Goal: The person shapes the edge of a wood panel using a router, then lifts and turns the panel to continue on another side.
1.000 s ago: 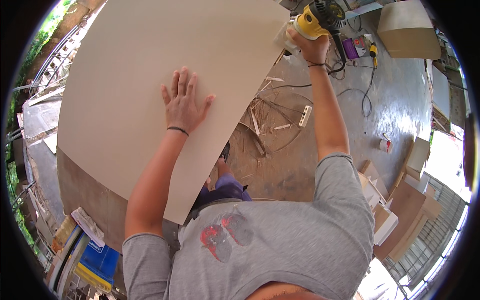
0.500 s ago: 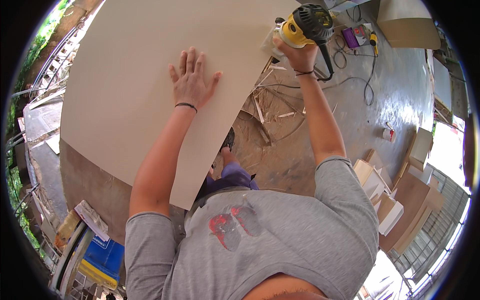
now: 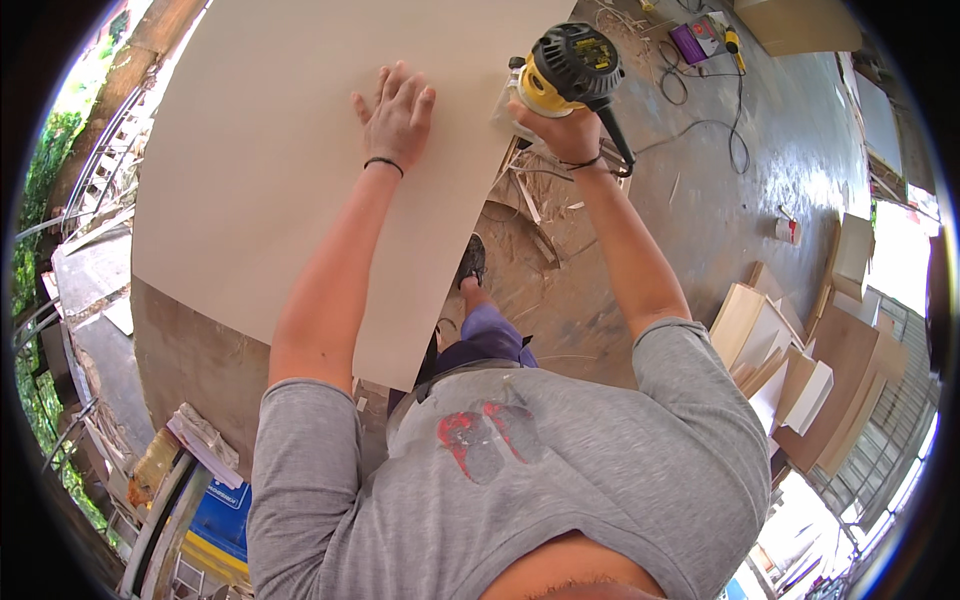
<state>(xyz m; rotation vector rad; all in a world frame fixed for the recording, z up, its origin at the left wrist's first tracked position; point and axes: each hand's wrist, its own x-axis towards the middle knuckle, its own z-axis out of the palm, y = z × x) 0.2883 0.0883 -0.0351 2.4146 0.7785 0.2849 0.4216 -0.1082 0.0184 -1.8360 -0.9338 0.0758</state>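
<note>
A large pale beige panel (image 3: 270,190) lies flat in front of me, its right edge running at a slant. My left hand (image 3: 397,120) rests on top of it, palm down, fingers stretched out and fairly close together. At the panel's right edge, my right hand (image 3: 560,135) grips a yellow and black trim router (image 3: 572,68) low on its body. The router stands upright with its clear base over the edge. Its bit is hidden from view, and a black cord hangs from the motor end beside my wrist.
Wood strips and shavings (image 3: 540,215) litter the floor right of the panel. Farther right are a purple box (image 3: 697,40), a cord (image 3: 738,140), a small white and red tub (image 3: 788,231) and stacked boards (image 3: 740,325). A blue and yellow container (image 3: 220,520) stands lower left.
My right hand and the router have moved nearer to me along the panel's right edge. My left hand has shifted slightly forward on the panel, its fingers less spread. The view has shifted a little.
</note>
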